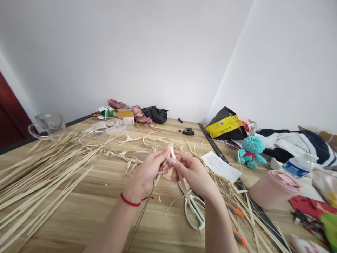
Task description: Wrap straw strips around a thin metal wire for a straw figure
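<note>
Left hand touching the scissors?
Apart. The head view shows the left hand raised over the table, and the scissors lying on the tabletop off to its right, with a plain gap between them.

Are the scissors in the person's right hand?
No, the white-handled scissors lie on the wooden table below the right hand, which grips a pale split strip.
</note>
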A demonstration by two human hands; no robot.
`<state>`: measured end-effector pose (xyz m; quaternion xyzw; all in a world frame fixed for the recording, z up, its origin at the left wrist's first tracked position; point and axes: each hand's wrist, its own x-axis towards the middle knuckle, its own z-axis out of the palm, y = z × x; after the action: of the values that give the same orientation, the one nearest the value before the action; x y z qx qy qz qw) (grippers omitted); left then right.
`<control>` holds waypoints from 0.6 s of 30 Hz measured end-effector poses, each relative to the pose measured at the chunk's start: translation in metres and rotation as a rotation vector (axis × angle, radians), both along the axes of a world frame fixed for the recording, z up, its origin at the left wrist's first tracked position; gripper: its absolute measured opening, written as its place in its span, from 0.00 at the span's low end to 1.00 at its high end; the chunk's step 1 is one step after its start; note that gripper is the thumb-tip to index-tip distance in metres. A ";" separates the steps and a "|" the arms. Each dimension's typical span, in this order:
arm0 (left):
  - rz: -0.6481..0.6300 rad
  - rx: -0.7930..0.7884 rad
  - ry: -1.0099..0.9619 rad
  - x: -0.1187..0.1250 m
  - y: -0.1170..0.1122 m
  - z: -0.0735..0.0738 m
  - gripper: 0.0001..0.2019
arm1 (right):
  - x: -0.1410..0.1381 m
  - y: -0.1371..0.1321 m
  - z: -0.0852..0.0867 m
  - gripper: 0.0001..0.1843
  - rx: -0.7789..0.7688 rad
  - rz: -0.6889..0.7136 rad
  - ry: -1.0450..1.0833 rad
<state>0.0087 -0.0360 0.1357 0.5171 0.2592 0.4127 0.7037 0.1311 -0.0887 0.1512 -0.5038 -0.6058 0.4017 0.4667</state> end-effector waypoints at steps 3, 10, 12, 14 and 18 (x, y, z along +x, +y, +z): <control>-0.039 -0.066 -0.059 -0.002 0.002 -0.001 0.20 | 0.000 0.001 -0.001 0.19 0.030 -0.012 0.045; -0.076 -0.073 -0.116 -0.004 0.002 -0.003 0.19 | 0.007 0.001 -0.007 0.16 -0.020 0.084 0.113; -0.062 -0.080 -0.094 -0.003 0.001 -0.003 0.20 | 0.007 0.000 -0.005 0.16 -0.032 0.122 0.107; -0.051 -0.090 -0.070 -0.002 0.000 -0.003 0.20 | 0.007 -0.001 -0.003 0.16 -0.046 0.154 0.099; -0.028 -0.062 -0.050 0.000 -0.002 -0.001 0.20 | 0.010 0.000 -0.004 0.17 -0.064 0.219 0.146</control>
<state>0.0083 -0.0376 0.1345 0.4880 0.2471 0.4071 0.7315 0.1412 -0.0891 0.1471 -0.4187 -0.6084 0.5052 0.4465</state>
